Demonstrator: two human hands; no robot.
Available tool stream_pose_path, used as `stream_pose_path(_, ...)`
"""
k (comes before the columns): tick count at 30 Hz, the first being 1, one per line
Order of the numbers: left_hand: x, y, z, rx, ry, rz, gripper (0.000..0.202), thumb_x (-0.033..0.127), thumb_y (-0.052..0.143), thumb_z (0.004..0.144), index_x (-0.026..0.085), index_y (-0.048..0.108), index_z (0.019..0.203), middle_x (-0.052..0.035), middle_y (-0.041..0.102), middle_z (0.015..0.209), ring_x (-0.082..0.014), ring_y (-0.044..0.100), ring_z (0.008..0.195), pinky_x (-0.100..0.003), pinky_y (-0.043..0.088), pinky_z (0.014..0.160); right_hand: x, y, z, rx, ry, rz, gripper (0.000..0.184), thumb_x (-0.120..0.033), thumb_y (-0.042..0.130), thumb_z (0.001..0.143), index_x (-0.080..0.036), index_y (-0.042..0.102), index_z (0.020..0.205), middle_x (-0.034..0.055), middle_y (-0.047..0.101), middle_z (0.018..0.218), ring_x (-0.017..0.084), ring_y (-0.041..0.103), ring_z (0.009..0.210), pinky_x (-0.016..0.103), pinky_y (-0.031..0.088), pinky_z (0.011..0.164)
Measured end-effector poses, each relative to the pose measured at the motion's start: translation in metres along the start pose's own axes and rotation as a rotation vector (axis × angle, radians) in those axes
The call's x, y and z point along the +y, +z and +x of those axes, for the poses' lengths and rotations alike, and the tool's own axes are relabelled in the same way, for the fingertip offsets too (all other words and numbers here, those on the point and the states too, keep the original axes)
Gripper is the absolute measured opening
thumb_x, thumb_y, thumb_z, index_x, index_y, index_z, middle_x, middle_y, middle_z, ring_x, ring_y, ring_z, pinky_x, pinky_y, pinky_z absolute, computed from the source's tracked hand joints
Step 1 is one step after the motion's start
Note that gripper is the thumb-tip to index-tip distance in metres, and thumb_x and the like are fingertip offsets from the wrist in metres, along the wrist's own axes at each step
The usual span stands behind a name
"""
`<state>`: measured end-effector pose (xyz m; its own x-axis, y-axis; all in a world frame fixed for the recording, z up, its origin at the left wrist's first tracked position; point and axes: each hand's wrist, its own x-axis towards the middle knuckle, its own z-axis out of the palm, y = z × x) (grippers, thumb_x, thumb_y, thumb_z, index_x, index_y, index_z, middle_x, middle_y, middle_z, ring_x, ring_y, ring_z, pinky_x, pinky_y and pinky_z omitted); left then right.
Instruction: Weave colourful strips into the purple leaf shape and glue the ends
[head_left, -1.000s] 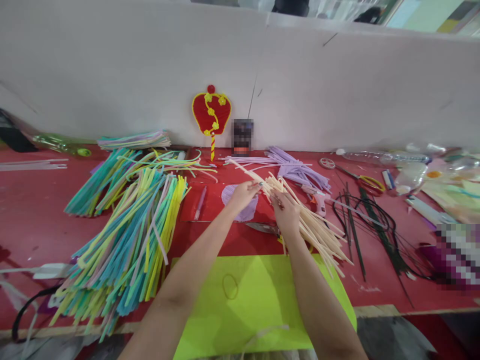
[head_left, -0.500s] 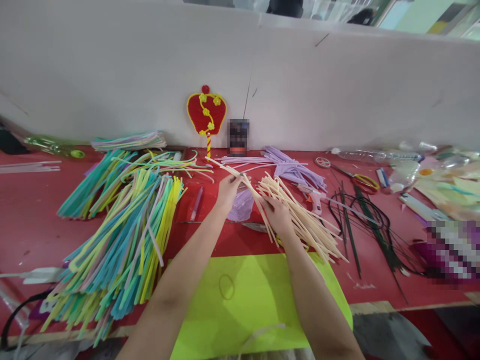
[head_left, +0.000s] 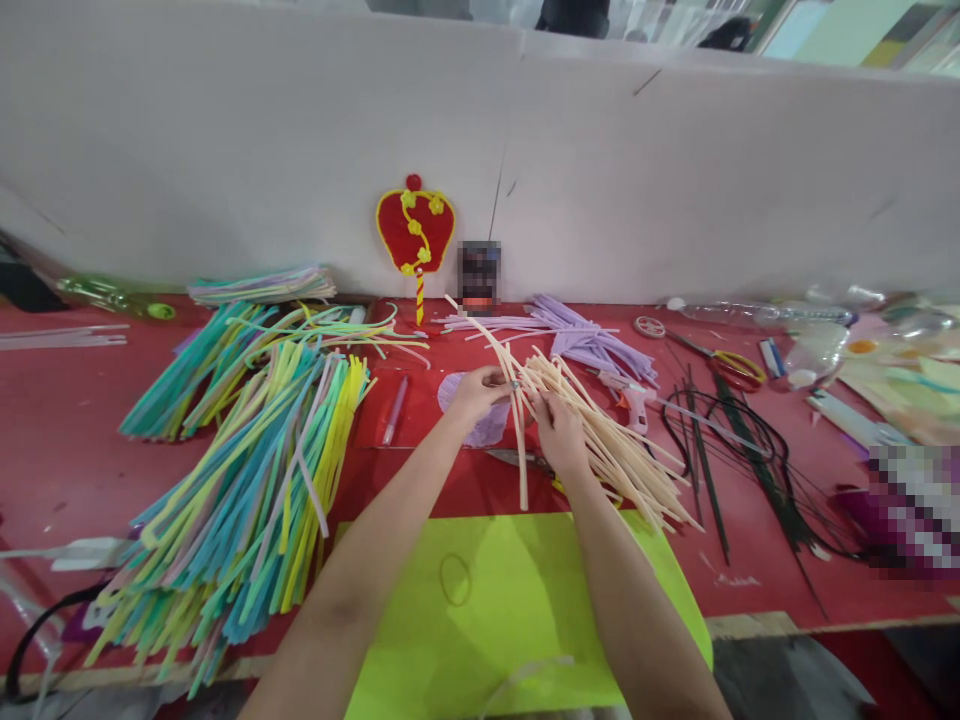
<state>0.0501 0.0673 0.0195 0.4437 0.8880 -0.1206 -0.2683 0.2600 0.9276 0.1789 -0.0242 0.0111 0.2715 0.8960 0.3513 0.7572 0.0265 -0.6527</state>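
Observation:
My left hand (head_left: pixel 480 390) pinches a few cream pipe cleaners (head_left: pixel 517 430), which stick out toward the wall and hang down over the table. My right hand (head_left: pixel 559 430) rests, fingers curled, on the pile of cream pipe cleaners (head_left: pixel 622 455) just to the right. Under my left hand lies a flat lilac shape (head_left: pixel 484 425) on a red sheet. A lime-green sheet (head_left: pixel 510 600) with a rubber band (head_left: pixel 456 578) lies below my forearms.
A big heap of pastel pipe cleaners (head_left: pixel 247 470) fills the left of the red table (head_left: pixel 67 440). Lilac pipe cleaners (head_left: pixel 585 340), a glue gun (head_left: pixel 634 400), dark wires (head_left: pixel 742 450) and scissors (head_left: pixel 727 362) lie right. A red fan ornament (head_left: pixel 415 232) leans on the white wall.
My left hand pulled a few cream pipe cleaners away from the pile and swung them from slanting to nearly upright; my right hand stayed on the pile.

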Motion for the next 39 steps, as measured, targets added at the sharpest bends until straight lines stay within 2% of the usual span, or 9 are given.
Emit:
stream_pose_path(4,-0.002,0.003,0.0,0.019,-0.009,-0.025,0.023,0.018,0.076,0.053,0.016,0.063,0.071,-0.0015,0.064,0.072,-0.0127,0.06,0.065,-0.032,0.052,0.073,-0.001,0.001,-0.001,-0.014,0.035,0.01,0.031,-0.04,0.033,0.09,-0.02,0.056,0.087,0.0039,0.061,0.066,0.02,0.058,0.064,0.033,0.042,0.067)
stream_pose_path(10,-0.006,0.007,0.0,0.018,-0.044,-0.031,0.02,0.012,0.073,0.055,0.014,0.061,0.072,-0.0008,0.063,0.067,-0.0122,0.06,0.063,-0.032,0.05,0.073,-0.004,0.003,-0.003,-0.055,0.034,-0.006,0.032,-0.041,0.033,0.09,-0.02,0.057,0.094,0.0068,0.066,0.077,0.021,0.06,0.067,0.033,0.044,0.064)
stream_pose_path(16,0.01,0.001,-0.001,0.217,0.101,-0.126,0.017,0.01,0.069,0.058,0.014,0.062,0.072,-0.0007,0.064,0.069,-0.012,0.061,0.066,-0.032,0.049,0.076,0.002,0.004,-0.003,-0.055,-0.023,-0.036,0.034,-0.037,0.036,0.089,-0.02,0.061,0.103,0.0094,0.068,0.092,0.023,0.063,0.078,0.037,0.047,0.073)
stream_pose_path(20,0.023,-0.007,-0.001,0.282,0.164,-0.23,0.017,0.011,0.069,0.058,0.014,0.059,0.072,-0.0001,0.064,0.07,-0.0109,0.061,0.067,-0.029,0.05,0.075,0.0,0.005,-0.004,-0.074,-0.02,-0.016,0.034,-0.038,0.037,0.088,-0.02,0.063,0.102,0.0094,0.069,0.093,0.025,0.064,0.082,0.038,0.048,0.074)
stream_pose_path(26,0.031,-0.011,-0.001,0.344,0.193,-0.237,0.019,0.012,0.069,0.058,0.015,0.058,0.072,-0.0004,0.064,0.072,-0.0106,0.061,0.067,-0.028,0.05,0.074,-0.013,0.0,-0.003,-0.172,0.091,0.176,0.041,-0.046,0.032,0.09,-0.02,0.062,0.102,0.0059,0.068,0.069,0.021,0.064,0.063,0.035,0.049,0.066)
stream_pose_path(31,0.029,-0.003,-0.004,0.319,0.209,-0.221,0.017,0.013,0.068,0.058,0.016,0.058,0.071,-0.0022,0.065,0.076,-0.0122,0.062,0.073,-0.028,0.049,0.076,-0.018,0.001,-0.003,-0.216,0.157,0.315,0.044,-0.049,0.04,0.086,-0.019,0.055,0.116,0.0045,0.067,0.075,0.017,0.06,0.054,0.032,0.049,0.061)
stream_pose_path(36,0.027,0.001,-0.007,0.313,0.181,-0.19,0.014,0.018,0.066,0.062,0.016,0.058,0.073,-0.0015,0.064,0.072,-0.0115,0.06,0.066,-0.028,0.048,0.071,-0.013,0.005,-0.003,-0.191,0.052,0.197,0.037,-0.044,0.038,0.088,-0.018,0.06,0.101,0.007,0.065,0.08,0.02,0.06,0.07,0.033,0.046,0.068)
stream_pose_path(39,0.03,-0.002,-0.007,0.357,0.169,-0.18,0.01,0.021,0.063,0.065,0.016,0.058,0.072,-0.0008,0.063,0.07,-0.0112,0.059,0.063,-0.027,0.048,0.068,-0.012,0.005,-0.002,-0.185,0.007,0.141,0.034,-0.04,0.035,0.089,-0.018,0.06,0.097,0.0072,0.065,0.082,0.02,0.059,0.074,0.034,0.045,0.07)
